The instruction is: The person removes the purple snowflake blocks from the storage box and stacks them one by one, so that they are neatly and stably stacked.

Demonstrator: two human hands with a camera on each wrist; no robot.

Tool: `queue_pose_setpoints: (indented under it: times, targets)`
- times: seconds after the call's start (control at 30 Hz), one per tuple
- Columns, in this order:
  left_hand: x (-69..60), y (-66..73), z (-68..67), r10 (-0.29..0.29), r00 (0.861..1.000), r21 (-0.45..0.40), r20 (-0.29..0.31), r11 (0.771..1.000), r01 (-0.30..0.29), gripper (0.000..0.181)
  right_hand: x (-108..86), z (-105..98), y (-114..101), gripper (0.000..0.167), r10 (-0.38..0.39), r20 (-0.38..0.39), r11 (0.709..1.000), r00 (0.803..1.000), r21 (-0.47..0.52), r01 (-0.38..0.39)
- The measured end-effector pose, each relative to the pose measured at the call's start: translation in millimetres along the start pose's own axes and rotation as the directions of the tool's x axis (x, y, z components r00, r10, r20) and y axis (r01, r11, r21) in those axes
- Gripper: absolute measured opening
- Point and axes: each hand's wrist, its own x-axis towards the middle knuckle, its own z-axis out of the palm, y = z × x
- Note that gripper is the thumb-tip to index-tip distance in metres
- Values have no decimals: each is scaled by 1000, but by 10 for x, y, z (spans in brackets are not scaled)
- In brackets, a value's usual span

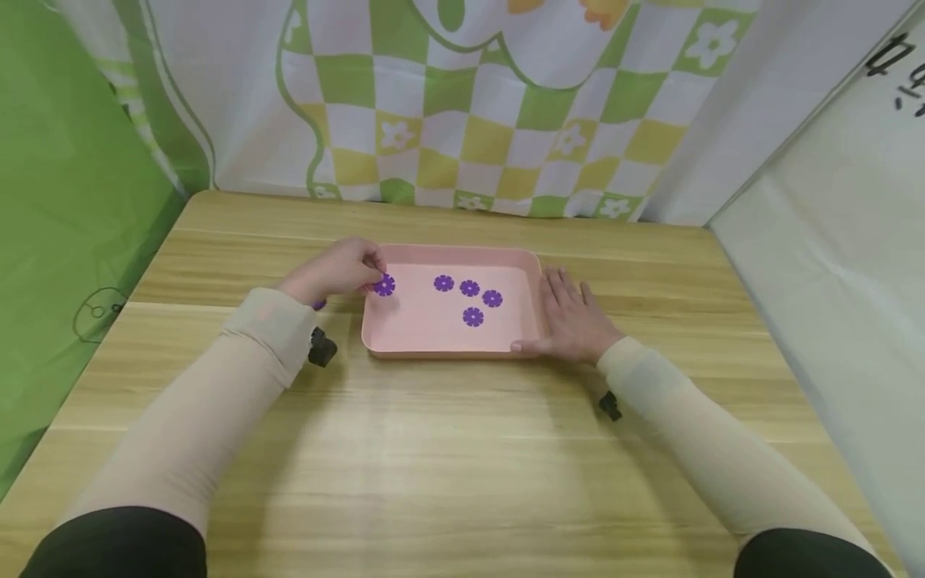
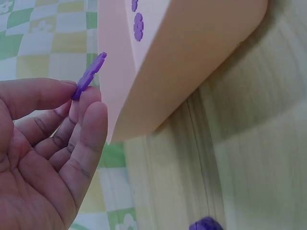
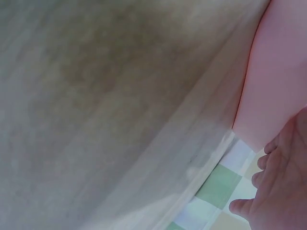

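Observation:
A shallow pink tray lies on the table. Over its left end my left hand pinches a purple interlocking disc between thumb and fingertips. The left wrist view shows that disc tilted, with the left hand beside the tray wall. Several more purple discs lie flat inside the tray, right of its middle. At the tray's right side, my right hand rests against the wall with straight fingers. The right wrist view shows the right hand touching the pink wall.
Another purple piece sits on the wooden table, left of the tray and partly hidden by the left wrist. A checkered curtain hangs behind the table. Green cloth stands left and a white sheet right.

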Motion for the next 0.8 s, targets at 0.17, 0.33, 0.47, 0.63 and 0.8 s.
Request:
queue_pose_setpoints:
  times: [0.17, 0.33, 0.47, 0.63, 0.8]
  targets:
    - [-40, -86, -80, -13, 999, -25, -49, 1000, 12, 14, -7, -6, -6, 132, 0, 7, 1000, 1000, 11, 0]
    - [-133, -185, -187, -18, 997, -64, -77, 998, 13, 15, -8, -11, -10, 132, 1, 8, 1000, 1000, 2, -1]
    - [-222, -278, -277, -29, 996, -80, -88, 997, 22, 16, -8, -12, -9, 132, 4, 7, 1000, 1000, 1, -4]
    - [-314, -407, -371, -64, 994, -122, -91, 991, 53, 16, -8, -11, -5, 131, 5, 7, 1000, 1000, 13, -5]
    - [-370, -537, -419, -79, 993, -172, -93, 983, 62, 21, 0, -5, -3, 133, 8, 8, 1000, 1000, 19, -8]
